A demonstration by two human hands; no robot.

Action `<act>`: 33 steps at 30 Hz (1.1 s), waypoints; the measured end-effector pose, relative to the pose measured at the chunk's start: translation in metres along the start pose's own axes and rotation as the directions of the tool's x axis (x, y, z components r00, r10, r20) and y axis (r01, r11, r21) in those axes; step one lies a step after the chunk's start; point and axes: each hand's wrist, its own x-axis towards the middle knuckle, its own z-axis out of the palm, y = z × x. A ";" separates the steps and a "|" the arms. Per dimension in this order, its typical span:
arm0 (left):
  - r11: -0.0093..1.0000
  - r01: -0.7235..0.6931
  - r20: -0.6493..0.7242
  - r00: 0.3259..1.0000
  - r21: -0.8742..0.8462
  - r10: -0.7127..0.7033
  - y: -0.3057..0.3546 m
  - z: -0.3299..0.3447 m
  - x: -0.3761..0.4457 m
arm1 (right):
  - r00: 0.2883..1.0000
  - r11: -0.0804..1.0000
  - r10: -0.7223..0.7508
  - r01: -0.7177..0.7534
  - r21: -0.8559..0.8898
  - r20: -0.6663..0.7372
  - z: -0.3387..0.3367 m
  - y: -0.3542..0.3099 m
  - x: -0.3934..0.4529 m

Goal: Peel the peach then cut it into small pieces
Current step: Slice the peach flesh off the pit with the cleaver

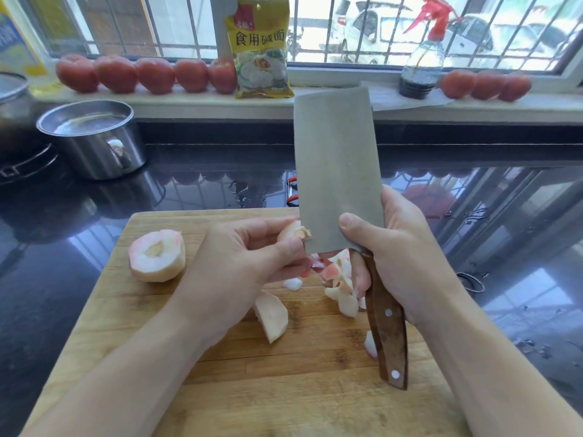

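Two bare forearms reaching up from the lower corners of the frame, left hand (252,257) at centre, palm turned right, fingers and thumb pinched together, right hand (400,257) just right of it, fist wrapped closed, thumb extended upward

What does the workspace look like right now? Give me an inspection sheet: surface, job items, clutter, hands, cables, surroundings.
Surface: wooden cutting board on a glossy dark counter.
Job's things: peeled peach half on the board's left; wedge and small cut pieces at centre; cleaver blade pointing up.
Clutter: steel pot at far left; droplets on the counter.
Hands: left hand pinches a peach piece against the blade; right hand grips the cleaver's handle.
Cables: nothing seen.
Surroundings: windowsill with red fruit, yellow packet, spray bottle.
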 end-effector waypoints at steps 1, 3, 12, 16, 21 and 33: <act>1.000 0.007 0.004 1.000 0.005 -0.007 0.000 0.001 0.000 | 1.000 1.000 0.000 0.000 -0.004 -0.001 0.000 0.000 0.001; 1.000 0.019 -0.017 1.000 0.014 -0.019 0.000 0.002 0.001 | 1.000 1.000 0.013 -0.013 0.001 -0.008 -0.002 0.001 0.002; 0.931 0.098 -0.184 0.982 0.352 -0.034 0.002 -0.005 0.016 | 0.981 0.997 0.070 -0.061 0.053 -0.180 -0.028 -0.004 0.011; 0.784 0.083 -0.020 0.996 0.615 -0.090 0.019 0.026 0.037 | 0.958 0.996 0.076 -0.057 0.075 -0.276 -0.043 -0.004 0.015; 0.556 -0.009 0.043 0.998 0.831 -0.049 0.035 0.050 0.053 | 0.939 0.995 0.080 -0.054 0.087 -0.334 -0.055 -0.001 0.016; 0.744 0.220 -0.057 0.970 0.632 -0.238 0.048 -0.028 0.030 | 0.973 0.996 0.078 -0.086 -0.029 -0.215 -0.037 0.000 0.014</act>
